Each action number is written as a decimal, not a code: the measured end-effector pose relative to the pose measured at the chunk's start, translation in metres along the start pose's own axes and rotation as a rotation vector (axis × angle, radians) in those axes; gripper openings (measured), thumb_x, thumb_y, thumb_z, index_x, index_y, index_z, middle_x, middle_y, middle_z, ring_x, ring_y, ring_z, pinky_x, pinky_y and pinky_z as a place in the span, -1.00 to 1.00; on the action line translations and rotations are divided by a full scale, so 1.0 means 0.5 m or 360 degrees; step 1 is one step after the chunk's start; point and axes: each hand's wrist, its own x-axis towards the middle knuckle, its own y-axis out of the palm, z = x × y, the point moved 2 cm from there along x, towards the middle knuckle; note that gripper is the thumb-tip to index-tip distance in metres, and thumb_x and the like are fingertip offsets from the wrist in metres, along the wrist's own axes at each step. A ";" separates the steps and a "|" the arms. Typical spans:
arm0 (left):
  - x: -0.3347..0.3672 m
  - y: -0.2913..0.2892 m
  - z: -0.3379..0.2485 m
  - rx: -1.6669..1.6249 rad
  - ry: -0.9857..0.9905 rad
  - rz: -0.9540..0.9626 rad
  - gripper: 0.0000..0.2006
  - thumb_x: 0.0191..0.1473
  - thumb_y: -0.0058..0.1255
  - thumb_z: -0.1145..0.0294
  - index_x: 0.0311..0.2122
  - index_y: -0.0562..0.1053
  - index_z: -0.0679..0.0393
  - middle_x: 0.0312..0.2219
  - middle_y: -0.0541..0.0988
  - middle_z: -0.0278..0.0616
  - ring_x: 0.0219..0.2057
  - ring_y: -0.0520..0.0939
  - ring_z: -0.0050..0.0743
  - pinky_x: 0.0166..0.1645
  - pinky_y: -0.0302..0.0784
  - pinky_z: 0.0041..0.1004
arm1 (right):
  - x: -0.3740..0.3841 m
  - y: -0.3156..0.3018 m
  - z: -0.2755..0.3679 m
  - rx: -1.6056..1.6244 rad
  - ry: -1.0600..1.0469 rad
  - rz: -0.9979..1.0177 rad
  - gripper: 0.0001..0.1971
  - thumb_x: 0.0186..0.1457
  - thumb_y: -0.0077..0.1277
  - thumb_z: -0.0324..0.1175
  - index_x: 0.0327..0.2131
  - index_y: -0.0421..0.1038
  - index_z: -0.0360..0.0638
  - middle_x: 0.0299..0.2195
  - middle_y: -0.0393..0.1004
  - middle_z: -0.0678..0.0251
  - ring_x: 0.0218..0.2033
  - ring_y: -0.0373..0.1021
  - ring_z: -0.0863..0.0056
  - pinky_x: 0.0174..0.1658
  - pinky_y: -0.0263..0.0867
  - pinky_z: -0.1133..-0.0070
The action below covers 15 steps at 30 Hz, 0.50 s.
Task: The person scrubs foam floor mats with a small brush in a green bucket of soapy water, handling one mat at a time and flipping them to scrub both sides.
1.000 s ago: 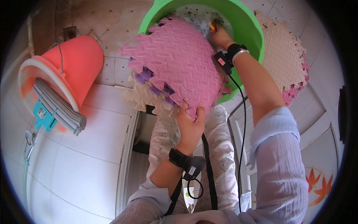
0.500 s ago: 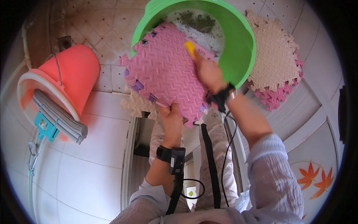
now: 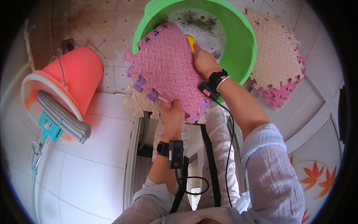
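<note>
A pink foam puzzle mat (image 3: pixel 160 63) with a raised leaf-like pattern lies on top of purple and cream mats, tilted over the near left rim of a green basin (image 3: pixel 238 56). My left hand (image 3: pixel 173 114) grips the pink mat's near edge, thumb on top and the other fingers hidden beneath. In my right hand (image 3: pixel 206 61) is a yellow-ended tool (image 3: pixel 191 42), held at the mat's right side; its working part is hidden under my hand. Foamy grey water (image 3: pixel 199 26) fills the bottom of the basin.
To the right, cream and pink foam mats (image 3: pixel 276 52) are stacked by the basin. An orange bucket (image 3: pixel 74 74) lies tipped at the left, with a grey sponge mop head (image 3: pixel 63 115) at its mouth. A black cable (image 3: pixel 232 149) hangs from my right wrist.
My right hand has moved slightly up and left along the mat with the yellow-ended tool. The left hand keeps its hold on the near edge. The whole view has shifted a little.
</note>
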 end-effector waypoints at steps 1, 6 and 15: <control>0.008 -0.001 0.006 0.0080 0.0054 0.0021 -0.47 0.00 -0.30 0.69 0.14 0.04 0.26 0.06 0.24 -0.13 0.04 0.28 -0.35 0.11 0.17 -0.47 | -0.002 0.008 -0.002 0.0000 0.0031 0.0013 -0.62 0.10 -0.27 -0.31 0.00 0.17 -0.20 -0.58 0.42 -0.03 -0.59 0.36 0.03 -0.51 0.23 0.19; 0.003 -0.039 -0.027 0.0155 0.0093 -0.0129 -0.44 -0.02 -0.29 0.69 0.15 0.01 0.28 0.07 0.21 -0.17 0.04 0.29 -0.34 0.11 0.16 -0.45 | -0.196 -0.005 0.115 0.0268 -0.0221 0.0507 -0.50 0.08 -0.12 -0.30 0.12 0.08 -0.08 -0.65 0.38 0.01 -0.64 0.34 0.04 -0.54 0.22 0.21; -0.010 -0.014 -0.005 0.0006 -0.0200 -0.0181 -0.42 -0.01 -0.29 0.69 0.17 -0.01 0.17 0.07 0.23 -0.17 -0.01 0.33 -0.38 0.03 0.28 -0.46 | -0.088 0.036 0.028 -0.0026 -0.0194 0.0053 -0.55 0.08 -0.22 -0.33 0.07 0.11 -0.21 -0.67 0.38 -0.02 -0.66 0.34 0.03 -0.59 0.20 0.22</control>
